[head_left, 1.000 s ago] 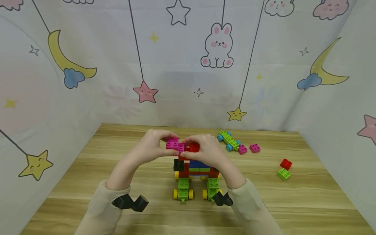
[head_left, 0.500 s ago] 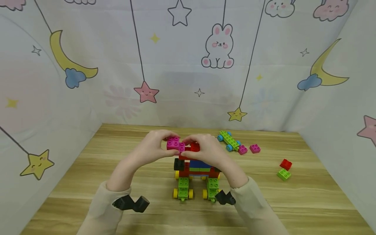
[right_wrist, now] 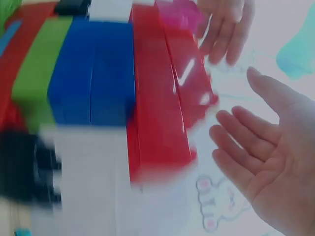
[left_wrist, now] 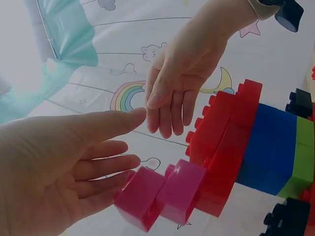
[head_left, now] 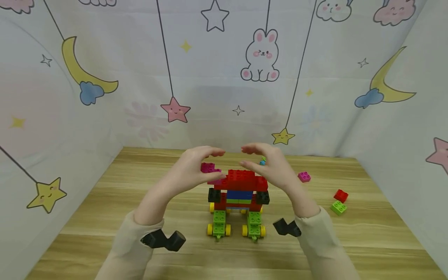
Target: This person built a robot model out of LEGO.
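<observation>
A toy brick build (head_left: 241, 181) stands on the table, with red bricks on top, blue and green below, and wheeled green bases. Two stepped pink bricks (left_wrist: 181, 189) sit at its upper left end. My left hand (head_left: 194, 167) is beside those pink bricks, fingers loosely bent and thumb apart, gripping nothing. In the left wrist view its fingers pass right behind the outer pink brick. My right hand (head_left: 269, 161) is raised above the build's right end, thumb and fingers spread apart. The right wrist view shows the right palm (right_wrist: 275, 162) facing the red top bricks (right_wrist: 162, 98).
Loose bricks lie on the wooden table (head_left: 367, 233) to the right: a pink brick (head_left: 304, 177), a red brick (head_left: 341, 195) and a green brick (head_left: 338, 207). Behind my right hand, a wheeled toy base (head_left: 263, 160) is mostly hidden. A patterned cloth (head_left: 217, 97) hangs behind.
Both hands have let go of the pink and red bricks on the build. The right hand moved up and to the right, the left slightly up; the pink bricks stay on top.
</observation>
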The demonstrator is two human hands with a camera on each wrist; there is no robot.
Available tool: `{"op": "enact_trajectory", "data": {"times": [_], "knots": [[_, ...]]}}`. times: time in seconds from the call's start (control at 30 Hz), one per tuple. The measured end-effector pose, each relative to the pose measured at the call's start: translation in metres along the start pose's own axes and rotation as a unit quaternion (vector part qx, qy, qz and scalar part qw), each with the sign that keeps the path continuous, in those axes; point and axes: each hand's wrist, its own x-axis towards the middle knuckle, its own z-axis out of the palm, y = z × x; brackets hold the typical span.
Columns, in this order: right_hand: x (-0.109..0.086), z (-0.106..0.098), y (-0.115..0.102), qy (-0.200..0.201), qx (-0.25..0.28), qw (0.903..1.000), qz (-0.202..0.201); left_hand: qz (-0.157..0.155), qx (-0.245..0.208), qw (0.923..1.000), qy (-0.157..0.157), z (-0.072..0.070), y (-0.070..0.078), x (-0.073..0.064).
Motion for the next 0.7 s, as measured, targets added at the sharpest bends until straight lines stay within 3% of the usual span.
{"op": "enact_trajectory", "data": {"times": [0.3, 0.47, 0.7], "knots": [[-0.016, -0.035, 0.042, 0.038, -0.003, 0.9991, 0.019, 0.024, 0.009, 0.9987, -0.043, 0.021, 0.021, 0.025], [-0.024, -0.042, 0.073, 0.058, -0.023, 0.9976, 0.031, 0.01, 0.025, 0.9963, -0.081, 0.032, 0.026, 0.036], [-0.033, -0.043, 0.125, 0.054, -0.035, 0.9957, 0.066, -0.017, 0.038, 0.9922, -0.117, 0.039, 0.029, 0.043]]}}
